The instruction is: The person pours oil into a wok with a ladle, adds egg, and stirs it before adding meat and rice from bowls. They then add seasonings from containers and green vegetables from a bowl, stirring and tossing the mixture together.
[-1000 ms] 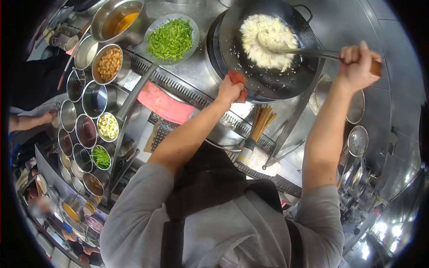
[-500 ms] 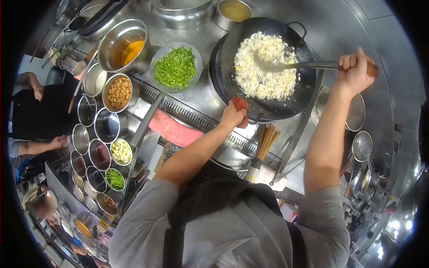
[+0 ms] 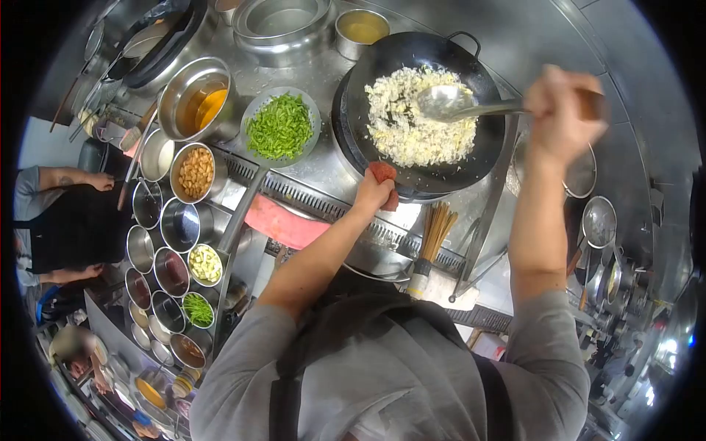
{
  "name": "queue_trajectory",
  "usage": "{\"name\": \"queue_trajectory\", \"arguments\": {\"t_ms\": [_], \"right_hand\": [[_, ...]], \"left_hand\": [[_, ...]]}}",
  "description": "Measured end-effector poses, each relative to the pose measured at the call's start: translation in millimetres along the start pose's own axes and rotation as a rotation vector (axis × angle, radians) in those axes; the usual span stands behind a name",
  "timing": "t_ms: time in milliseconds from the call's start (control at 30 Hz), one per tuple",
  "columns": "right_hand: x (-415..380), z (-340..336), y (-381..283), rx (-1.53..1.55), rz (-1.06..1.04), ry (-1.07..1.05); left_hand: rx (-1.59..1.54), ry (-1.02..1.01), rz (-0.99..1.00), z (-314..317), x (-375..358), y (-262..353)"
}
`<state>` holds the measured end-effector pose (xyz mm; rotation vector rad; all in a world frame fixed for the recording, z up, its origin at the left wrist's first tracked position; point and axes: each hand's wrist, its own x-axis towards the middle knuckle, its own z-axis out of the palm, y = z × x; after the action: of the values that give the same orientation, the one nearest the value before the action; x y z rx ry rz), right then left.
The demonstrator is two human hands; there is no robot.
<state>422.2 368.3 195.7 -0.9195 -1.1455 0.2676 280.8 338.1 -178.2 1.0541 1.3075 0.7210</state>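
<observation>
Ladle (image 3: pixel 446 103) farther right (over rice (image 3: pixel 415 143))

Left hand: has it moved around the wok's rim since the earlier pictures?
No: judged against the wok, the left hand stays at its near-left edge, holding the red cloth.

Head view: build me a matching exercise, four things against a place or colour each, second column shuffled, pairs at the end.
Things
1. Ladle
2. Cloth
3. Wok
4. Greens

Place or colour
A. black
B. in a bowl beside the pan
C. gripped by the right hand
D. red, in the left hand

Pairs: 1-C, 2-D, 3-A, 4-B
</observation>
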Motion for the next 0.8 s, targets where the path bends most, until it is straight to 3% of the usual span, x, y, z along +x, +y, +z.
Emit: {"name": "queue_trajectory", "arguments": {"t_ms": [100, 167, 267, 367, 433, 500, 567, 633, 667, 700, 767, 800], "right_hand": [[20.2, -26.7, -22.9, 0.215, -0.123, -0.126], [4.3, -10.8, 13.0, -0.145, 0.019, 0.374], [-1.8, -12.5, 47.4, 0.128, 0.05, 0.219], [3.9, 1.3, -1.6, 0.106, 0.039, 0.239], [-11.2, -7.5, -20.2, 0.321, -0.073, -0.103], [-45.6, -0.8, 4.3, 0.286, -0.027, -0.14], [-63.6, 2.6, 29.2, 0.126, 0.103, -0.103], [-39.8, 4.6, 36.1, -0.137, -0.001, -0.043], [-29.1, 8.7, 16.2, -0.086, 0.062, 0.034], [-19.5, 10.8, -7.8, -0.029, 0.116, 0.106], [-16.4, -6.3, -34.9, 0.276, 0.022, -0.072], [-27.3, -8.8, -37.7, 0.34, 0.013, -0.114]], "left_hand": [[0.004, 0.003, -0.035, -3.8, -11.0, 2.7], [-0.023, 0.0, 0.007, -1.1, -5.0, -5.6], [-0.074, -0.067, -0.022, -4.2, 2.7, -10.6], [-0.048, -0.023, 0.072, 0.4, 15.2, -22.1], [-0.042, -0.014, 0.134, 7.3, 24.1, -51.4], [0.063, 0.078, 0.242, 11.5, 30.9, -66.7], [0.048, -0.031, 0.084, 11.3, 35.7, -61.8], [-0.051, -0.056, 0.035, -3.0, -2.0, -3.6], [-0.146, -0.092, -0.01, -9.2, -16.3, 21.0], [-0.089, -0.042, 0.092, 4.3, 15.1, -31.6], [0.253, 0.09, 0.164, 0.0, 5.0, -21.0], [0.252, 0.092, 0.162, -4.5, -2.6, -6.4]]}}
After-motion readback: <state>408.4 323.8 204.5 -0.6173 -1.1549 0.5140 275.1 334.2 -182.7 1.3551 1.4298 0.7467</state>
